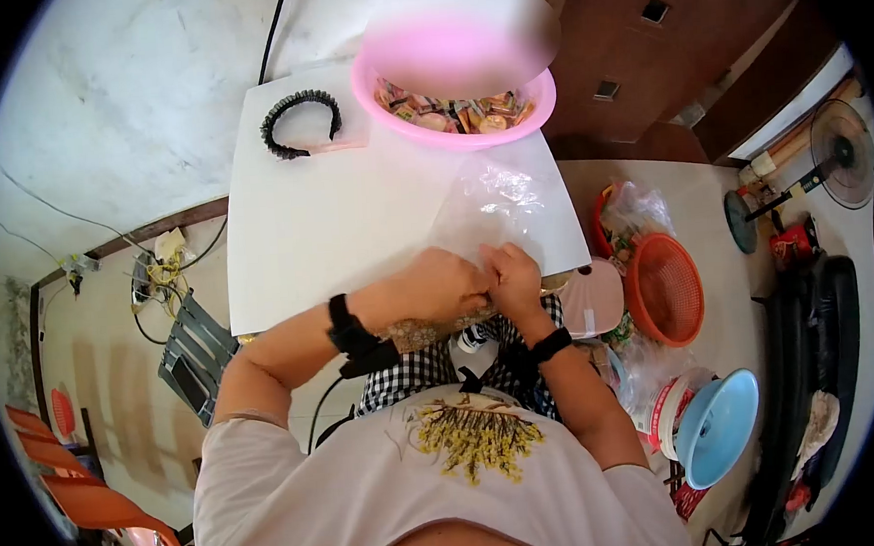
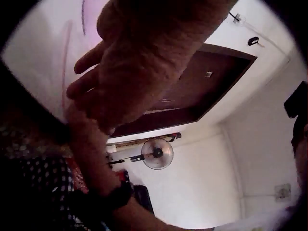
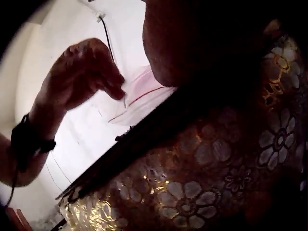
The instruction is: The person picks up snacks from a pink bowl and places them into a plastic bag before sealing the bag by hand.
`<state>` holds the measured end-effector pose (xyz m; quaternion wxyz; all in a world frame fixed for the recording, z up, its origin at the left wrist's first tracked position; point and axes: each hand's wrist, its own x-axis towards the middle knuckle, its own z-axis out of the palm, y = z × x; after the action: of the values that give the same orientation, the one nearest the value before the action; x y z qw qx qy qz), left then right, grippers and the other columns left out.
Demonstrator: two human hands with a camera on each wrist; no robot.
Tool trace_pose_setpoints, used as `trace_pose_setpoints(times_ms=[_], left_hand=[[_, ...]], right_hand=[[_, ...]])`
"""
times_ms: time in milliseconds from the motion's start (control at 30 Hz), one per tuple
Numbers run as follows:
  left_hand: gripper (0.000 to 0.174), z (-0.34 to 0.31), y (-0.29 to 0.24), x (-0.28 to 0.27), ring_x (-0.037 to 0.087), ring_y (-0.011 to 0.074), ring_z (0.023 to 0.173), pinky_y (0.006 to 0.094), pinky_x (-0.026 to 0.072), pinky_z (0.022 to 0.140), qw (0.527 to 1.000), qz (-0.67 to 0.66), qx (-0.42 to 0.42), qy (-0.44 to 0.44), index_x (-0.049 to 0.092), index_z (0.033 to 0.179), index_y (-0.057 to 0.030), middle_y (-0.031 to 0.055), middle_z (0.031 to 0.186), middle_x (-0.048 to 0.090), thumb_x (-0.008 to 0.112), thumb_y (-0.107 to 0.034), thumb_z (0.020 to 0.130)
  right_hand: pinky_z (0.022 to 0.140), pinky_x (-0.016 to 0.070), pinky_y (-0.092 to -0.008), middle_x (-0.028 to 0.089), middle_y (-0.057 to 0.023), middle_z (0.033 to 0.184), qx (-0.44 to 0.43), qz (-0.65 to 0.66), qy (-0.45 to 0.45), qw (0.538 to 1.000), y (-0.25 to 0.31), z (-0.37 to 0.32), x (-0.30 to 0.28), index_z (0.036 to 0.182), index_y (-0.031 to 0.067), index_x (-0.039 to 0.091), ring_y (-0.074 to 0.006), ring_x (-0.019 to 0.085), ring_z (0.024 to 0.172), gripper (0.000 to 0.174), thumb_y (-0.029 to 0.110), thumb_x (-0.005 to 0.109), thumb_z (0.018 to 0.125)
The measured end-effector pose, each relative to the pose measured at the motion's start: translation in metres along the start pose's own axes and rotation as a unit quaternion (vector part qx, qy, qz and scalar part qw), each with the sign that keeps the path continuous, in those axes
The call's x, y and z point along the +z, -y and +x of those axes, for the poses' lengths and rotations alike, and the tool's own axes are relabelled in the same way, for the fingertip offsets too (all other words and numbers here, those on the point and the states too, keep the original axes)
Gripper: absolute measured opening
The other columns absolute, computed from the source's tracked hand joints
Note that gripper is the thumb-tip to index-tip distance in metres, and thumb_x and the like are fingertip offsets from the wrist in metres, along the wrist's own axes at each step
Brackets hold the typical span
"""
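Note:
Both hands meet over the near edge of the white table (image 1: 307,240), at the near end of a clear plastic bag (image 1: 498,206) lying flat on it. My left hand (image 1: 438,283) has its fingers curled in and pinches the bag's edge. Beside it, my right hand (image 1: 511,279) also pinches that edge with bent fingers. The right wrist view shows a red line along the bag (image 3: 137,98), by the fingertips of the left hand (image 3: 89,72). In the left wrist view, the left hand (image 2: 139,67) is dark and hides much of the bag.
A pink basin (image 1: 366,94) with small wrapped packets (image 1: 458,114) stands at the table's far side, partly blurred. Left of it lies a black headband (image 1: 273,123). On the right, a red basket (image 1: 665,291) and a blue basin (image 1: 720,426) stand below table height. A patterned cloth (image 3: 187,202) hangs at the table edge.

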<state>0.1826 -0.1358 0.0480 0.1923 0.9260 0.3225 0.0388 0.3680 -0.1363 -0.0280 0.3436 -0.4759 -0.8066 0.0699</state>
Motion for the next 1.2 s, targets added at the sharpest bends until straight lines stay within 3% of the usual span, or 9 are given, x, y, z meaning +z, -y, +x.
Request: trace_pose_setpoints(times_ms=[67,200,367,467,667,900,1000,1167,1200], left_hand=[[0.018,0.001,0.025,-0.026,0.063,0.0314,0.077,0.0398,0.0507,0.067,0.992,0.031,0.019,-0.118,0.065,0.095,-0.0094,0.0116,0.085,0.065,0.063,-0.022,0.082],[0.010,0.038,0.108,-0.081,0.061,0.0358,0.080,0.0475,0.0486,0.067,0.934,0.026,-0.074,-0.349,0.062,0.088,-0.0087,0.0153,0.086,0.063,0.059,-0.017,0.082],[0.019,0.082,0.222,-0.101,0.062,0.0349,0.095,0.0473,0.0502,0.076,0.942,0.132,-0.188,-0.243,0.064,0.097,-0.0075,0.0161,0.097,0.066,0.060,-0.020,0.082],[0.024,0.105,0.229,-0.113,0.062,0.0348,0.099,0.0469,0.0509,0.078,0.936,0.123,-0.298,-0.142,0.064,0.098,-0.0052,0.0167,0.100,0.065,0.062,-0.023,0.081],[0.025,0.129,0.248,-0.096,0.065,0.0368,0.093,0.0473,0.0515,0.078,0.936,0.122,-0.295,-0.150,0.065,0.096,-0.0025,0.0173,0.097,0.067,0.063,-0.019,0.077],[0.024,0.097,0.198,-0.121,0.063,0.0372,0.091,0.0438,0.0506,0.080,0.939,0.026,-0.283,-0.192,0.068,0.099,-0.0077,0.0172,0.095,0.067,0.061,-0.015,0.078],[0.027,0.052,0.167,-0.120,0.063,0.0366,0.085,0.0428,0.0502,0.076,0.929,0.024,-0.223,-0.294,0.068,0.101,-0.0076,0.0142,0.095,0.067,0.066,-0.026,0.081],[0.026,-0.029,0.074,-0.080,0.063,0.0188,0.071,0.0295,0.0502,0.062,0.878,-0.039,-0.213,-0.427,0.067,0.101,-0.0055,0.0086,0.083,0.066,0.075,-0.015,0.078],[0.028,-0.041,0.057,-0.070,0.059,0.0123,0.068,0.0249,0.0484,0.058,0.887,-0.032,-0.170,-0.428,0.068,0.102,-0.0066,0.0072,0.082,0.064,0.074,-0.001,0.076]], right_hand=[[0.060,0.0476,-0.0414,0.056,-0.0108,0.073,-0.021,-0.006,-0.007,1.000,-0.003,0.002,0.001,0.091,0.0053,0.067,-0.0313,0.057,0.068,0.014,0.005,0.063,0.077],[0.059,0.0477,-0.0409,0.056,-0.0094,0.072,-0.026,0.028,-0.040,0.998,-0.005,0.001,0.004,0.088,0.0062,0.066,-0.0296,0.057,0.066,0.013,0.004,0.064,0.075],[0.056,0.0462,-0.0388,0.053,-0.0074,0.068,-0.016,0.022,-0.027,0.999,-0.007,0.001,0.003,0.084,0.0074,0.063,-0.0274,0.055,0.063,0.010,0.006,0.065,0.074],[0.054,0.0446,-0.0380,0.049,-0.0067,0.066,-0.027,0.040,-0.042,0.998,-0.009,0.003,0.005,0.082,0.0084,0.061,-0.0262,0.053,0.061,0.010,0.006,0.065,0.073],[0.053,0.0430,-0.0379,0.047,-0.0065,0.065,-0.022,0.050,-0.015,0.998,-0.011,0.003,0.001,0.081,0.0096,0.060,-0.0255,0.051,0.060,0.013,0.004,0.064,0.070],[0.062,0.0481,-0.0432,0.061,-0.0136,0.077,-0.031,0.106,-0.028,0.994,-0.013,-0.003,-0.002,0.088,0.0036,0.065,-0.0343,0.058,0.070,0.016,0.005,0.063,0.072],[0.059,0.0457,-0.0427,0.052,-0.0120,0.069,-0.037,0.121,-0.046,0.991,-0.016,-0.003,0.004,0.086,0.0036,0.061,-0.0326,0.054,0.066,0.009,0.007,0.062,0.078],[0.059,0.0454,-0.0436,0.054,-0.0138,0.072,0.016,0.094,0.019,0.995,-0.009,0.004,0.000,0.079,0.0030,0.058,-0.0343,0.055,0.068,0.012,0.012,0.057,0.086],[0.060,0.0454,-0.0440,0.054,-0.0141,0.072,0.031,0.091,0.023,0.995,-0.005,0.005,-0.002,0.077,0.0028,0.056,-0.0346,0.055,0.068,0.013,0.013,0.057,0.087]])
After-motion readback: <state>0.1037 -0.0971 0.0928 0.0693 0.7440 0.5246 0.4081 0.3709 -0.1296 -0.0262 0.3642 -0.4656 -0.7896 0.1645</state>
